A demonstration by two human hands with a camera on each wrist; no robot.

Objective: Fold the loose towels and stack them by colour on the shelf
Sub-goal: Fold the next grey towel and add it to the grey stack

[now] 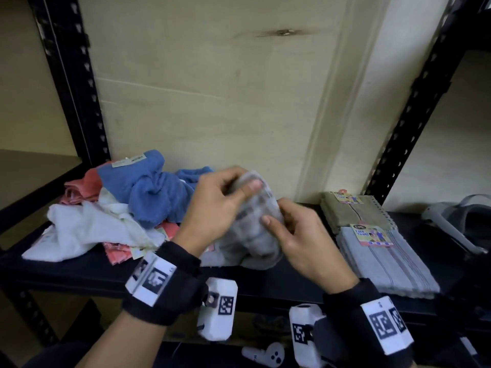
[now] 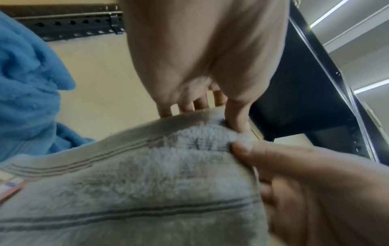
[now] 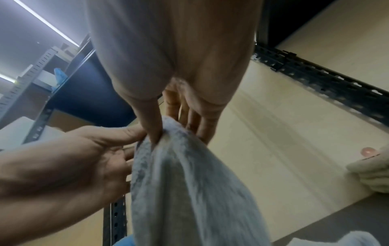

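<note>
The wrist bands with their printed markers sat closest, one on each arm, and just past them both hands were busy with a grey towel [image 1: 252, 235]. The left hand [image 1: 215, 208] had its thumb pinched over the top edge of it, fingers curled round behind. The right hand [image 1: 297, 235] was right up against the left one, thumb and fingers pinching the same bunched-up edge from the other side. In the right wrist view you could see that pinch clearly, thumb in front, fingers behind the fold. The rest of the grey towel hung down from both hands and its lower end sagged onto the dark shelf [image 1: 79, 266].

Off to the left of the left hand was the loose heap: a blue towel [image 1: 148, 187] on top, a white towel [image 1: 79, 227] in front of it, and pink towels [image 1: 82, 188] poking out underneath. To the right of the right hand, near but not touching, lay a folded grey towel [image 1: 385, 261] with a paper label on it, and just behind that a folded olive towel [image 1: 353, 212], also labelled.
</note>
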